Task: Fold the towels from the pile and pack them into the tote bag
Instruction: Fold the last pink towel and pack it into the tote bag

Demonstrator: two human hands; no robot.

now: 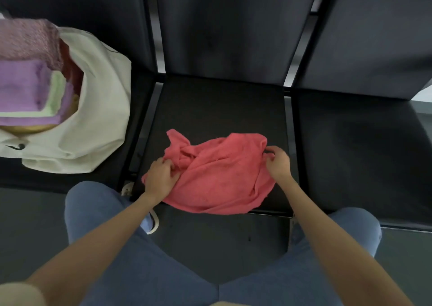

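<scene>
A person in blue jeans [112, 235] leans over a row of black seats, working a crumpled coral-red towel [219, 177] that lies on the near part of the middle seat [222, 104], its near edge hanging just over the seat's front lip. The left hand [161, 177] grips a bunched fold at the towel's left side, fingers curled into the cloth; the right hand [278, 163] pinches the towel's right edge, thumb and fingers closed on the fabric. On the seat to the left sits a cream tote bag [102, 109], slumped open, its mouth toward the left edge of the view. A stack of folded towels [28, 88] in purple, pale green and pink shows at the bag's opening, though whether it sits fully inside cannot be told. The seat on the right [360, 160] is dark and in shadow, well apart from the towel
</scene>
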